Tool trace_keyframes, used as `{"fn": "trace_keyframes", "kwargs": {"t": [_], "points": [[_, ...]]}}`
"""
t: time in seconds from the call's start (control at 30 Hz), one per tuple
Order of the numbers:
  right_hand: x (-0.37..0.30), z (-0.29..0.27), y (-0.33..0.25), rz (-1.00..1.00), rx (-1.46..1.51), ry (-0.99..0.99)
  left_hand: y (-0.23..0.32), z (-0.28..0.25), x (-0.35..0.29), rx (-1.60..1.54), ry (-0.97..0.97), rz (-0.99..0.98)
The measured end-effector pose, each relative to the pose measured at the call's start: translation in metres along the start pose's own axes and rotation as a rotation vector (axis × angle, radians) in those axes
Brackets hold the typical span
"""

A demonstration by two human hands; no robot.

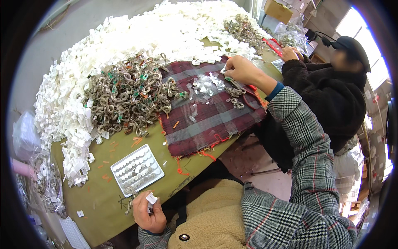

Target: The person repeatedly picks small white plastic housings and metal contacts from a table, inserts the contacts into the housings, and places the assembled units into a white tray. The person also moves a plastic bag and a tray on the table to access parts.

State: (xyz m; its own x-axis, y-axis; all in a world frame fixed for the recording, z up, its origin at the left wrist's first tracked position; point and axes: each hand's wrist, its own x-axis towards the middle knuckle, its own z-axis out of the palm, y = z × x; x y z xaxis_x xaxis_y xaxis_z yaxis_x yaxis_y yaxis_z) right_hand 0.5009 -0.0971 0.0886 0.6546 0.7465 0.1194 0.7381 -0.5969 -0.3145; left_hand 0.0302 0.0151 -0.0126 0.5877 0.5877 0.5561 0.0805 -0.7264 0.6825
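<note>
My left hand (pixel 150 218) is closed round a small white plastic housing (pixel 151 198), just below a white tray (pixel 159 176). A small grey-brown coiled cable hangs beside its fingers. Rows of round whitish pieces (pixel 139 168) fill the tray. My right hand (pixel 242 70) reaches to the far right part of a dark red and grey plaid cloth (pixel 186 137). Its fingertips are pinched by a small whitish bit, which I cannot make out. Below that hand lie a few coiled cables (pixel 236 93) and a red-handled tool (pixel 251 98). Thin clear flakes (pixel 205 87) are scattered over the cloth.
White plastic housings (pixel 124 37) are heaped along the table's back and left. A pile of coiled cables with green bits (pixel 128 93) sits before them. Orange strips (pixel 136 142) dot the olive tabletop (pixel 97 207). Another person (pixel 327 89) works at the right.
</note>
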Motion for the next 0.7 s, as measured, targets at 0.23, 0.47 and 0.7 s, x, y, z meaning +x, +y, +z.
{"fn": "trace_keyframes", "kwargs": {"t": [0.23, 0.47, 0.7], "points": [[-0.011, -0.012, 0.02, 0.19, 0.107, -0.065, -0.001, 0.002, 0.0, -0.007, 0.021, 0.007], [-0.019, 0.005, 0.011, 0.135, 0.134, 0.187, -0.001, 0.002, -0.003, -0.042, 0.023, -0.08], [-0.069, 0.002, -0.047, -0.077, 0.416, 0.07, 0.001, 0.005, 0.003, -0.041, 0.084, 0.0]]}}
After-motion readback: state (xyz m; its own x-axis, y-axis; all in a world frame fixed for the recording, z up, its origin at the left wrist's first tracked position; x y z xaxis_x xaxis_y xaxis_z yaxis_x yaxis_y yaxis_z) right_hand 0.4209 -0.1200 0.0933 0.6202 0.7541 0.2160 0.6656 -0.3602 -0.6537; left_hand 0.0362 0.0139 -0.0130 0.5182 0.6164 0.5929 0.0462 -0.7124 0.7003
